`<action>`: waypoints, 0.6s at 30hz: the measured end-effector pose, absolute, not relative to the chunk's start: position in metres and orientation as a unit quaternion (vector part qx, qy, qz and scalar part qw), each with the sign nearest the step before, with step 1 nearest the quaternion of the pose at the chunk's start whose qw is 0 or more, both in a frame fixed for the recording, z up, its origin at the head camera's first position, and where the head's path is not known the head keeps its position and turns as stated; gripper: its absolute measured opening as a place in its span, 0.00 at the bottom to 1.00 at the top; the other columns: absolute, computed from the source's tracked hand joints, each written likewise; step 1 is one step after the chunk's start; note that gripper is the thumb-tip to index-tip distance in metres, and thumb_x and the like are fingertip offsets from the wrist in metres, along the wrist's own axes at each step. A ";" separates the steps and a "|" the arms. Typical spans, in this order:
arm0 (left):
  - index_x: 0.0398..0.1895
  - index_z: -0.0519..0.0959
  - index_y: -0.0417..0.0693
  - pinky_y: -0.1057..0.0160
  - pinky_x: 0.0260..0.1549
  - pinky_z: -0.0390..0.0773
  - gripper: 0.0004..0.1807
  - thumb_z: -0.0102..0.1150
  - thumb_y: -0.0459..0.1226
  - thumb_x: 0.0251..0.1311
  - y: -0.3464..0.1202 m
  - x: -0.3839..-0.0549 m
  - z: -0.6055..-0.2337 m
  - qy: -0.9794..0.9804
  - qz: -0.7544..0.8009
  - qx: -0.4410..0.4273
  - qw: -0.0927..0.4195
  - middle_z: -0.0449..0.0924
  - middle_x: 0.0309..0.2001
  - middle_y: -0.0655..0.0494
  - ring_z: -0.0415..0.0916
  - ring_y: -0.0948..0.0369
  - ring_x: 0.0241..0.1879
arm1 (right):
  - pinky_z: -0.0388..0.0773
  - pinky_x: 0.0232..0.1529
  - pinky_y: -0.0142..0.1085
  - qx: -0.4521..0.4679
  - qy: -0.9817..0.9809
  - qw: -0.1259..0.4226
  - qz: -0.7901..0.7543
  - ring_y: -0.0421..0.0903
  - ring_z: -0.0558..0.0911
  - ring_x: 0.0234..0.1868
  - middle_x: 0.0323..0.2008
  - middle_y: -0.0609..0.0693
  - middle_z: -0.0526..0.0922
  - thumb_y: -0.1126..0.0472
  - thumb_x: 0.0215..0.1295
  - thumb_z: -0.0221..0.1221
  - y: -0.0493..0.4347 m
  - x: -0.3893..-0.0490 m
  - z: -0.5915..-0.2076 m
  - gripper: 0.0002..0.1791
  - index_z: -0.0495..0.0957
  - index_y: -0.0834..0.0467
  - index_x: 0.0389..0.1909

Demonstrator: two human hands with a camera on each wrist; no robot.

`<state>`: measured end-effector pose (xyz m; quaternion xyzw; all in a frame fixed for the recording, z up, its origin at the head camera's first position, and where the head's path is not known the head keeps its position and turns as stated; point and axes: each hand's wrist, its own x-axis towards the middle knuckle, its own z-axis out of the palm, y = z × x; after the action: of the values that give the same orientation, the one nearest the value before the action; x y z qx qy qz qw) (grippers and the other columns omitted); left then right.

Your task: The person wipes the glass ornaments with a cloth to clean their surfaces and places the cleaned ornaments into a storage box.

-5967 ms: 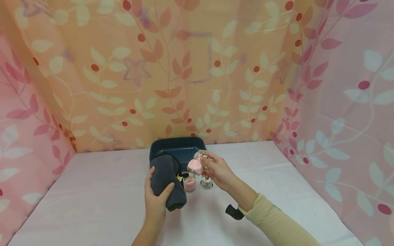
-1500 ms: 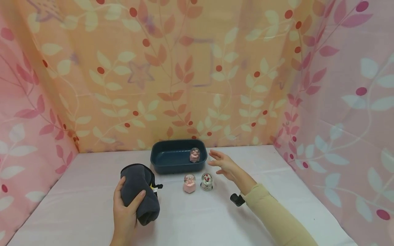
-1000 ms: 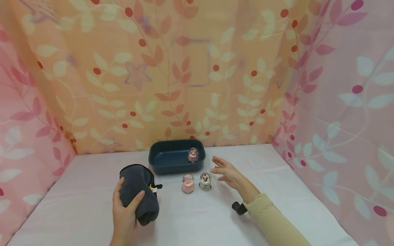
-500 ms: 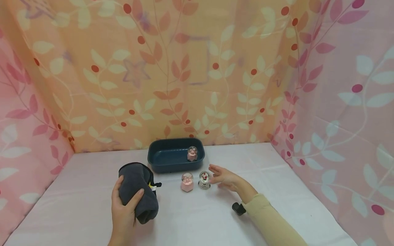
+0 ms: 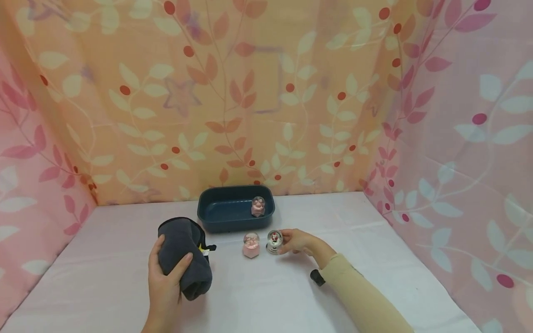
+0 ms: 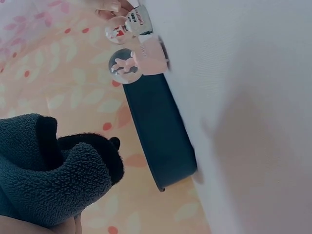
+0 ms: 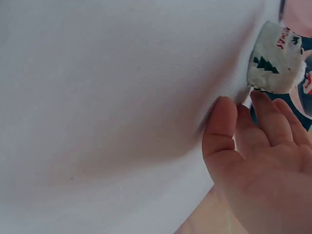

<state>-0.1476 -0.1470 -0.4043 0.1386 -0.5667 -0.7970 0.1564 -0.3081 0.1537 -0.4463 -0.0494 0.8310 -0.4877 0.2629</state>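
My left hand [image 5: 163,286] grips a rolled dark grey towel [image 5: 185,259] with black edging and a small yellow-and-white label, held over the left part of the table. In the left wrist view the fuzzy cloth [image 6: 63,185] fills the lower left. My right hand [image 5: 301,243] is at the right side of a white-based snow globe [image 5: 274,242] with a small red figure inside. In the right wrist view its fingers [image 7: 270,117] reach the edge of the globe's base [image 7: 275,61], not wrapped round it. A pink snow globe [image 5: 251,245] stands just left of that one.
Behind the globes is a dark blue rectangular basin [image 5: 225,226], with another pink snow globe [image 5: 258,206] at its right end. A black piece [image 5: 317,277] projects beside the right sleeve. Patterned curtains [image 5: 233,92] enclose the white table [image 5: 258,300].
Earlier my right hand held a pink snow globe; that globe now sits in the basin. The hand has since moved left and down to the white-based globe. The towel has shifted left.
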 end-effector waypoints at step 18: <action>0.74 0.50 0.62 0.70 0.40 0.79 0.44 0.59 0.25 0.61 -0.137 -0.151 -0.404 -0.548 -0.811 0.108 0.173 0.44 0.73 0.49 0.64 0.60 0.58 | 0.72 0.57 0.43 -0.060 0.864 0.164 -0.472 0.47 0.80 0.49 0.45 0.57 0.85 0.73 0.46 0.72 0.144 -0.304 -0.459 0.26 0.79 0.66 0.50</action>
<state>-0.1510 -0.1373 -0.4038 0.1082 -0.5484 -0.8110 0.1727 -0.3039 0.1437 -0.4589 -0.0599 0.8639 -0.4724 0.1640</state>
